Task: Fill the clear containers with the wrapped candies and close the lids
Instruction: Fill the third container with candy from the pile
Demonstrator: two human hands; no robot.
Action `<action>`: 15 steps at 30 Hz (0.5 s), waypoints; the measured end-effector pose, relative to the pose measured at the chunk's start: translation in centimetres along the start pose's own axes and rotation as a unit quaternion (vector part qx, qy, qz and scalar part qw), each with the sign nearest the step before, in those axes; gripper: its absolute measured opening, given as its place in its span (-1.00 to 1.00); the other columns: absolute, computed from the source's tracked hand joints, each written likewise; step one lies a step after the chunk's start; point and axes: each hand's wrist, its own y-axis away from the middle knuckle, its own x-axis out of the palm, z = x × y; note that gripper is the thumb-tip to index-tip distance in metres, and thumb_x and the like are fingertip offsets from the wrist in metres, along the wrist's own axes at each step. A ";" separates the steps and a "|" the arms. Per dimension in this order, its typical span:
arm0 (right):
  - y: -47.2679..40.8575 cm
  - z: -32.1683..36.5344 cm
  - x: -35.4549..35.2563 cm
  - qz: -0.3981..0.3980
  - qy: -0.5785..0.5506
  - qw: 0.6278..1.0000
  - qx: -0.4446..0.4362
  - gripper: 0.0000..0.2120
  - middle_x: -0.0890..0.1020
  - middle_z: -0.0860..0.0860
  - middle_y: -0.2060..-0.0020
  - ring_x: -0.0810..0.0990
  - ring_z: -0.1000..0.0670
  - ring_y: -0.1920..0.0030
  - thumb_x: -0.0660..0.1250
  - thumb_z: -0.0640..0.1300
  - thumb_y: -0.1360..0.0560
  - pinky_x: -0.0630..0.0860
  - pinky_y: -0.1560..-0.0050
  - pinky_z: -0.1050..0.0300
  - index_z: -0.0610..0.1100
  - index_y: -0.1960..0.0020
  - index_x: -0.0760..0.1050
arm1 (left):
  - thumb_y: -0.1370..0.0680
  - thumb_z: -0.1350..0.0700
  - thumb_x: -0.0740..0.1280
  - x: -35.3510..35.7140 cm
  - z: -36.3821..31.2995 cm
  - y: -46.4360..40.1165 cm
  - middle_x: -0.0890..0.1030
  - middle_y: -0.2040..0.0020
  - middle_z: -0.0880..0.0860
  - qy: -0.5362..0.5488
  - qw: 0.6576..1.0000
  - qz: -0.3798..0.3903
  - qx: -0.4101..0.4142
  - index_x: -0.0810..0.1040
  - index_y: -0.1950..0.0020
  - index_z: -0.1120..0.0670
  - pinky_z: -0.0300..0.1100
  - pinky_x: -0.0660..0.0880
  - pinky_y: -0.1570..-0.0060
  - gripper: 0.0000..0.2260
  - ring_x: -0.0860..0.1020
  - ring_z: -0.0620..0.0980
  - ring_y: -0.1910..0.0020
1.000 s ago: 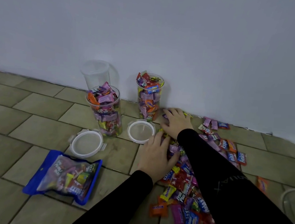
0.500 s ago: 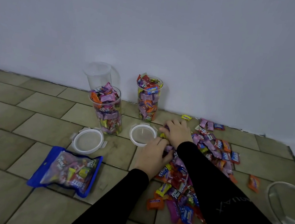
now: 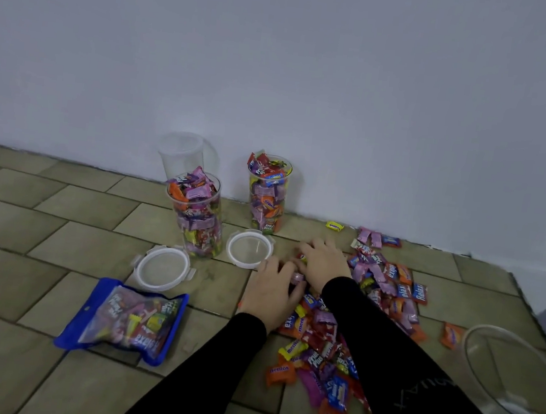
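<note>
Two clear containers heaped with wrapped candies stand open on the tiled floor: a near one (image 3: 195, 218) and one by the wall (image 3: 268, 194). An empty clear container (image 3: 181, 152) stands behind the near one. Two white-rimmed lids lie flat, the left lid (image 3: 162, 268) and the right lid (image 3: 249, 250). A pile of loose wrapped candies (image 3: 381, 287) spreads to the right. My left hand (image 3: 270, 291) and my right hand (image 3: 321, 263) are cupped together over the pile's left end, fingers curled around a clump of candies between them.
A blue bag of candies (image 3: 129, 320) lies at the front left. A clear glass bowl (image 3: 514, 374) sits at the right edge. A single yellow candy (image 3: 334, 226) lies by the white wall. Bare tiles stretch to the left.
Both hands have drawn back from the wall towards me and closed together, raking candies into a clump. The view has shifted, bringing the glass bowl further into frame.
</note>
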 end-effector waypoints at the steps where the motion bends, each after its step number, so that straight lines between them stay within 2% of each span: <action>1: 0.0 0.1 -0.1 0.008 -0.015 1.000 0.006 -0.63 0.47 -0.11 -0.22 0.38 -0.17 -0.25 0.11 0.08 -0.61 0.41 -0.16 -0.03 -0.07 -0.33 0.39 | -0.51 -0.18 0.00 -0.1 0.0 -0.1 0.45 0.05 0.14 0.000 1.000 0.008 -0.009 0.50 -0.03 0.10 0.03 0.43 0.05 -0.55 0.44 0.14 0.04; 4: 0.1 0.4 -0.4 0.020 -0.026 0.999 0.021 -0.67 0.51 -0.15 -0.19 0.49 -0.21 -0.19 0.14 0.01 -0.60 0.45 -0.06 -0.04 -0.14 -0.28 0.38 | -0.51 -0.18 -0.06 -0.5 -0.1 -0.7 0.45 0.02 0.16 0.000 0.999 0.042 -0.031 0.46 -0.01 0.15 0.05 0.45 0.07 -0.52 0.46 0.17 0.04; 7: 0.1 0.7 -0.8 0.025 -0.026 0.999 0.031 -0.69 0.56 -0.19 -0.14 0.53 -0.22 -0.14 0.15 -0.02 -0.61 0.45 0.00 -0.02 -0.21 -0.23 0.39 | -0.64 -0.01 0.10 -0.6 0.1 -1.2 0.45 -0.05 0.17 -0.016 0.997 0.069 -0.035 0.41 -0.04 0.17 0.00 0.41 0.01 -0.74 0.46 0.16 -0.03; 15: 0.6 0.3 -1.9 0.086 -0.137 0.985 0.053 -0.73 0.57 -0.20 -0.14 0.54 -0.19 -0.13 0.27 -0.14 -0.55 0.44 -0.02 0.06 -0.22 -0.21 0.43 | -0.64 0.17 0.17 -1.4 -0.3 -2.3 0.43 -0.19 0.23 0.031 0.987 0.123 -0.097 0.41 -0.12 0.25 0.00 0.38 -0.09 -0.84 0.48 0.22 -0.11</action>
